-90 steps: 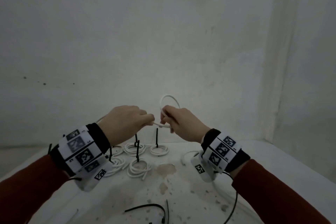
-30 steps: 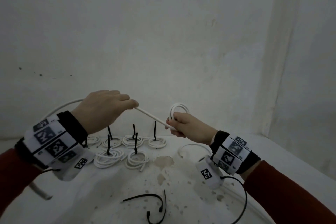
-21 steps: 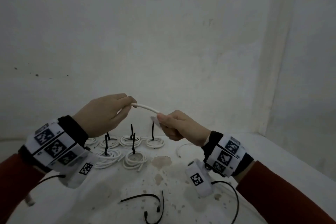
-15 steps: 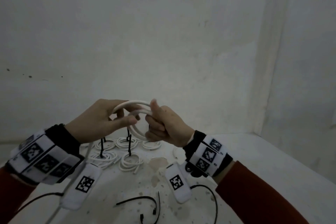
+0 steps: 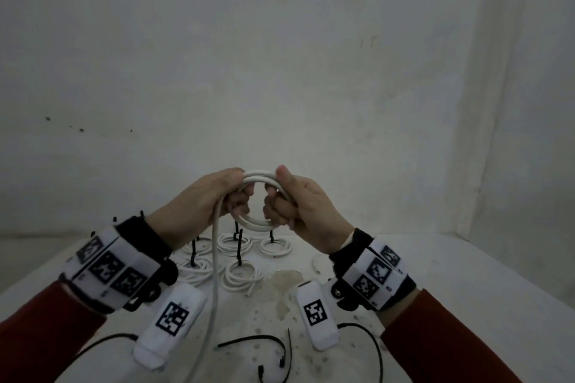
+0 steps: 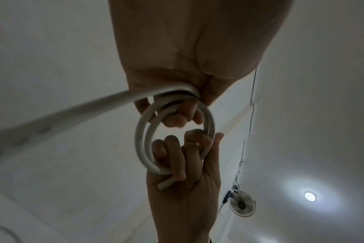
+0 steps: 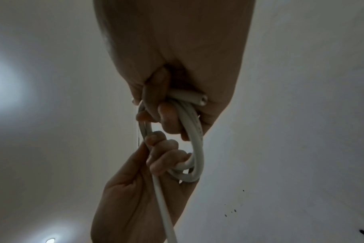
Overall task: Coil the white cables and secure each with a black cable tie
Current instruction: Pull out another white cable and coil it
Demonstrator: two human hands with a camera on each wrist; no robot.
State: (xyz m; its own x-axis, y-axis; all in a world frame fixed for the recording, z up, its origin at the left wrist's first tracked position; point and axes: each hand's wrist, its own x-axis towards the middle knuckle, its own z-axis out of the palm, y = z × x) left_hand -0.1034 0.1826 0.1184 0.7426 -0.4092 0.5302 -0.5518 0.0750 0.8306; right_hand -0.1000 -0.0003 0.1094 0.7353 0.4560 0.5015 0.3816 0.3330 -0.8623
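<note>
I hold a white cable [image 5: 259,176] wound into a small coil of about two loops, raised above the table. My left hand [image 5: 214,199] grips the coil's left side, and my right hand [image 5: 292,196] grips its right side with the thumb up. The loose tail [image 5: 214,274] hangs from the left hand down to the table. In the left wrist view the coil [image 6: 142,139] rings both sets of fingers, and a cut end [image 6: 166,183] sticks out by the right hand. In the right wrist view the coil [image 7: 197,148] and cut end [image 7: 199,98] show too. Loose black cable ties [image 5: 258,340] lie near me.
Several coiled white cables with upright black ties [image 5: 241,274] sit on the stained white table [image 5: 435,274] beyond my hands. Another short white cable piece [image 5: 317,263] lies right of them. A black tie [image 5: 370,339] curls at the right. Walls close the back and right.
The cable was stretched straight between my hands; now it is wound into loops and both hands have come together around the coil, with the tail hanging from the left.
</note>
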